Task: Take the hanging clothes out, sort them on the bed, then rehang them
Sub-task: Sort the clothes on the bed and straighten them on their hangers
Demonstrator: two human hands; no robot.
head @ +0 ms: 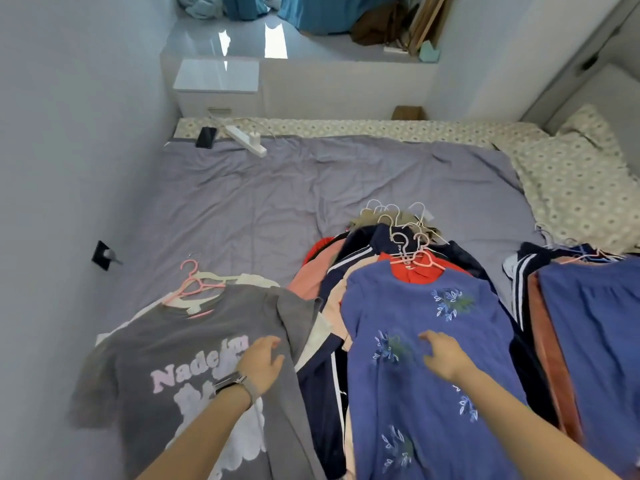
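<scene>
Soft, even daylight; glare on the glossy far ledge [242, 36]; wide-angle bending at edges; slight blur throughout.

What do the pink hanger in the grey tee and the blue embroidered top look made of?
Pink hanger: likely plastic; thin, smooth, evenly coloured.
Blue embroidered top: soft matte fabric, possibly knit; it drapes and creases, and the flower motifs look stitched in lighter thread.
</scene>
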